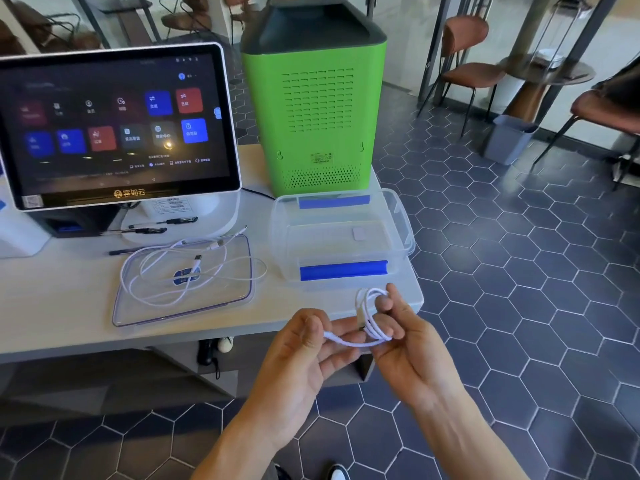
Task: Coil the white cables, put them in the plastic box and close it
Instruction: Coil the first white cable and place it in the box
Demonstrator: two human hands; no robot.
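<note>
Cable point(372, 317), white and partly coiled, sits in the air just in front of the plastic box point(341, 233), off the near edge of the table point(52, 306). Its loops wrap the fingers of the right hand point(401, 337), which curl round them; the loose end runs leftward, roughly level, into the left hand point(304, 344), pinched between thumb and fingers. The box stands open, its long axis left to right, blue clips on its near and far sides. Left of the box lies its clear lid point(183, 289), with a second white cable point(180, 268) sprawled loosely across it. Right of the box is the table's edge, then bare floor.
</note>
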